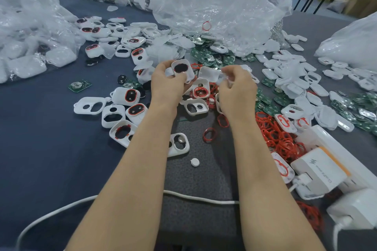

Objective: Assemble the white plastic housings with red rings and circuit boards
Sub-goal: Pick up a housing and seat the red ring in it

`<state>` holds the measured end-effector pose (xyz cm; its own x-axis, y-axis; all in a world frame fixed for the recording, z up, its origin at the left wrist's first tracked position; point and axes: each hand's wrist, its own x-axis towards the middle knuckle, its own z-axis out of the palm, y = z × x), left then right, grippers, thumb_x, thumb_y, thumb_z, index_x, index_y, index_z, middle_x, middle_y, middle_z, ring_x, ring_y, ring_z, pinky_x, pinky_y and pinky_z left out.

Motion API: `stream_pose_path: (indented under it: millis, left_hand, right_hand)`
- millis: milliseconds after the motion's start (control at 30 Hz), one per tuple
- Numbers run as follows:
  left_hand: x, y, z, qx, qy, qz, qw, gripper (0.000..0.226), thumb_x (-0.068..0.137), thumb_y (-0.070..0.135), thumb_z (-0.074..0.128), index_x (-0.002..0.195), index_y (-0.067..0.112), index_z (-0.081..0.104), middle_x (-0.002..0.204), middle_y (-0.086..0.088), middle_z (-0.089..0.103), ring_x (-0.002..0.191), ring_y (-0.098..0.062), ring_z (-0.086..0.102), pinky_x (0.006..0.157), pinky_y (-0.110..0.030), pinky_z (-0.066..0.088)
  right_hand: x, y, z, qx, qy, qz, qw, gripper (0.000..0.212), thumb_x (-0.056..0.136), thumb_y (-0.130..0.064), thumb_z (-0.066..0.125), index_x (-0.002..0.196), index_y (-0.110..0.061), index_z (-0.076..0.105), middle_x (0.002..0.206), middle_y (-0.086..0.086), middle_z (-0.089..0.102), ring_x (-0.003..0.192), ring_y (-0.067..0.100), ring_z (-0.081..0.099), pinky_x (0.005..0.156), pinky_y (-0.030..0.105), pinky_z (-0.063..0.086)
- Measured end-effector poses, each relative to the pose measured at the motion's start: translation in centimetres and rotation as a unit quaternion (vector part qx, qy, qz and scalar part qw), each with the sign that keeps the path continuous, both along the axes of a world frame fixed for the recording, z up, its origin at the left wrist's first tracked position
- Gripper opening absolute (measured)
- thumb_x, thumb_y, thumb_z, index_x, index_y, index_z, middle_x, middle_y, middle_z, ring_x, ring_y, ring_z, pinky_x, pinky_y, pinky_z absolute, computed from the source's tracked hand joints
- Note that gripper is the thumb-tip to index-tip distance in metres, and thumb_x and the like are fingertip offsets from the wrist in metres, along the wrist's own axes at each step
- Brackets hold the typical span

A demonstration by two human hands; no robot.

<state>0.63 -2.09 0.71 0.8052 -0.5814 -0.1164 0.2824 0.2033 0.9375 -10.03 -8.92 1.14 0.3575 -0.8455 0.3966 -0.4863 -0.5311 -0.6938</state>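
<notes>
Two hands meet above the middle of the desk, forearms reaching in from the near edge. The left hand has its grip curled round a white housing. This sits at the top of the grip, tilted towards the camera, with its dark oval opening showing and fingertips wrapped over its lower edge. The right hand has its grip pinched on the right end of a white shell. The shell sticks out leftwards from the fingertips, just beside the held housing. How far the fingers wrap behind the shell cannot be made out.

Directly beneath the hands lies a housing fitted with a red ring, among more open housings. A loose red ring lies on the dark mat nearer the near edge, with a small white round cap close by. A heap of red rings lies towards the right edge, next to a white charger. Green circuit boards are piled beyond the hands, towards the far edge, and one lone circuit board lies out to the left. Assembled housings with red rings sit left of the left forearm. Crumpled clear plastic bags cover the far edge and the far left corner. A white cable runs under both forearms along the near edge.
</notes>
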Motion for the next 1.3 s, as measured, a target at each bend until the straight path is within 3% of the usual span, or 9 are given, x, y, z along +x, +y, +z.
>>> stream_pose_path:
  millis: [133,233,433,567,833,933,1067,1200,1300]
  left_hand:
    - [-0.3,0.1,0.3,-0.019,-0.014,0.004,1.000,0.032,0.088,-0.013,0.048,0.110,0.010,0.052,0.085,-0.005,0.063,0.060,-0.007,0.069,0.061,-0.019,0.057]
    - [-0.2,0.0,0.3,-0.019,-0.012,0.015,1.000,0.030,0.088,-0.012,0.050,0.109,0.009,0.052,0.090,-0.008,0.063,0.077,-0.019,0.071,0.069,-0.023,0.059]
    - [0.5,0.3,0.4,-0.055,0.019,0.081,0.995,0.026,0.089,-0.007,0.054,0.100,0.017,0.052,0.096,-0.003,0.059,0.084,-0.020,0.070,0.070,-0.021,0.057]
    - [0.8,0.4,0.5,-0.097,0.059,0.123,0.986,0.027,0.089,-0.008,0.055,0.105,0.014,0.051,0.096,-0.003,0.057,0.083,-0.018,0.069,0.069,-0.020,0.056]
    - [1.0,0.5,0.6,-0.110,0.064,0.141,0.982,0.030,0.091,-0.007,0.053,0.112,0.014,0.049,0.094,-0.003,0.059,0.082,-0.018,0.071,0.063,-0.016,0.054]
    - [0.9,0.5,0.7,-0.101,0.061,0.132,0.984,0.029,0.090,-0.008,0.054,0.103,0.017,0.050,0.094,-0.004,0.058,0.085,-0.021,0.069,0.063,-0.017,0.054]
    - [1.0,0.5,0.7,-0.106,0.066,0.128,0.984,0.029,0.089,-0.009,0.055,0.098,0.019,0.051,0.100,-0.007,0.059,0.091,-0.024,0.070,0.062,-0.017,0.054]
    - [1.1,0.4,0.5,-0.101,0.061,0.141,0.983,0.028,0.089,-0.008,0.054,0.102,0.016,0.051,0.107,-0.013,0.059,0.100,-0.029,0.068,0.063,-0.020,0.054]
    - [0.9,0.3,0.5,-0.090,0.052,0.134,0.986,0.029,0.089,-0.008,0.052,0.096,0.020,0.051,0.108,-0.011,0.057,0.102,-0.030,0.067,0.064,-0.019,0.054]
  right_hand:
    - [1.1,0.8,-0.7,-0.028,0.138,0.020,0.990,0.027,0.090,-0.030,0.058,0.115,-0.023,0.063,0.119,0.003,0.059,0.116,0.027,0.047,0.098,0.037,0.035]
    - [1.6,0.8,-1.3,-0.037,0.240,0.003,0.970,0.033,0.089,-0.043,0.059,0.120,-0.031,0.058,0.126,0.000,0.051,0.121,0.028,0.040,0.096,0.041,0.029]
    - [1.2,0.1,-1.3,-0.021,0.074,-0.029,0.997,0.023,0.091,-0.018,0.055,0.112,-0.021,0.063,0.112,0.006,0.059,0.108,0.026,0.050,0.092,0.036,0.033]
    - [0.3,-0.7,-0.8,-0.016,-0.014,-0.022,1.000,0.025,0.094,-0.019,0.056,0.118,-0.012,0.061,0.113,0.010,0.055,0.091,0.014,0.047,0.075,0.014,0.026]
    - [0.1,-0.8,-0.9,-0.008,0.105,-0.061,0.993,0.034,0.095,-0.015,0.049,0.129,-0.021,0.055,0.133,0.008,0.047,0.125,0.030,0.037,0.101,0.034,0.027]
    - [0.1,-0.6,-0.7,-0.022,0.104,-0.055,0.993,0.036,0.094,-0.013,0.049,0.129,-0.019,0.055,0.134,0.006,0.048,0.126,0.029,0.037,0.101,0.033,0.027]
    - [0.6,0.2,-0.5,-0.057,0.024,0.032,0.998,0.026,0.089,-0.014,0.058,0.115,-0.015,0.065,0.115,0.005,0.062,0.110,0.026,0.051,0.088,0.022,0.031]
    - [2.6,1.6,-1.6,-0.101,0.201,0.158,0.961,0.033,0.089,-0.031,0.062,0.122,-0.029,0.063,0.131,-0.007,0.056,0.124,0.023,0.043,0.103,0.038,0.030]
    - [3.3,2.1,-2.2,-0.111,0.220,0.145,0.958,0.027,0.091,-0.029,0.058,0.117,-0.032,0.066,0.130,-0.010,0.058,0.124,0.022,0.041,0.098,0.038,0.025]
